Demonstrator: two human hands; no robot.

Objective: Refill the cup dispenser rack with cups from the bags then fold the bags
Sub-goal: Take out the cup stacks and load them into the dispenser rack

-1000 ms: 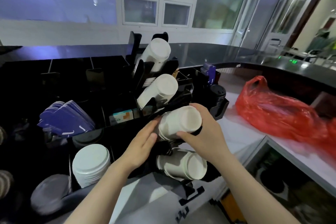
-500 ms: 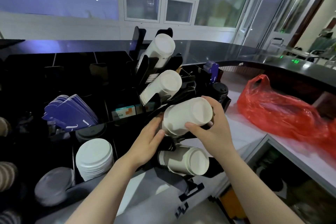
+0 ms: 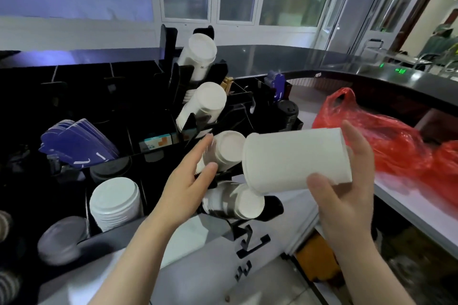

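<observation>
The right hand (image 3: 347,181) grasps a stack of cups (image 3: 295,158), its long axis nearly level, closed end pointing left at the rack (image 3: 223,116). The left hand (image 3: 190,176), fingers straight, touches the cups in the third slot (image 3: 224,151), just beside.

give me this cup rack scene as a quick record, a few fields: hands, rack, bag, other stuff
right hand: the right hand holds a stack of white paper cups sideways, clear of the rack
left hand: the left hand touches the white cups in the third slot
rack: black tiered cup dispenser rack, white cups showing in four slots
bag: red plastic bag lies on the white counter, right of the rack
other: stack of white lids, blue paper sleeves
</observation>
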